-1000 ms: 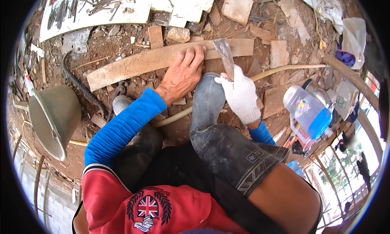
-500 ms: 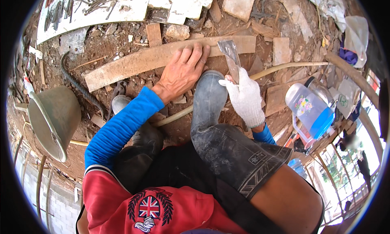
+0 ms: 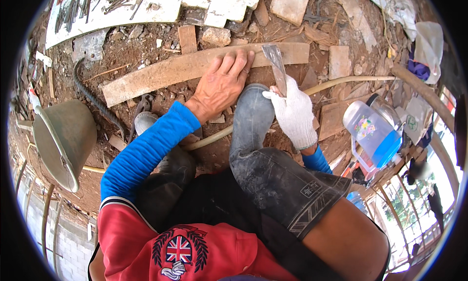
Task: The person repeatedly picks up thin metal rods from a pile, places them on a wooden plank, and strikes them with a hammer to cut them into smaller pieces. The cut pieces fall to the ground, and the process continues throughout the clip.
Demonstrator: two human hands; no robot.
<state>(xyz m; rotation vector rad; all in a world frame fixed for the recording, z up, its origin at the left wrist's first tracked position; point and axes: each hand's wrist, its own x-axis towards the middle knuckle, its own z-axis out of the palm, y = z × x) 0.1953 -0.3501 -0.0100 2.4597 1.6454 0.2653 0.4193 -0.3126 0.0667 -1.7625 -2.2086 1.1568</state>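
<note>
A long wooden board [image 3: 146,81] lies across the dirt in front of me, looking bowed in the fisheye picture. My left hand [image 3: 222,81], bare, grips the board near its middle with the fingers bent over its upper face; the thumb's hold is partly hidden. My right hand [image 3: 291,110], in a white knitted glove, is closed round a flat metal tool with a broad scuffed blade [image 3: 274,59]. Its blade slants up, with the tip over the board's right part; I cannot tell whether it touches. The glove hides the tool's lower end.
My grey rubber boot [image 3: 251,115] is just below the board, between my hands. A bucket [image 3: 68,139] stands left. A clear jug with a blue part [image 3: 373,134] lies right. Several nails [image 3: 73,12] rest on a white sheet [image 3: 161,10]. A bamboo pole [image 3: 341,79] crosses the rubble.
</note>
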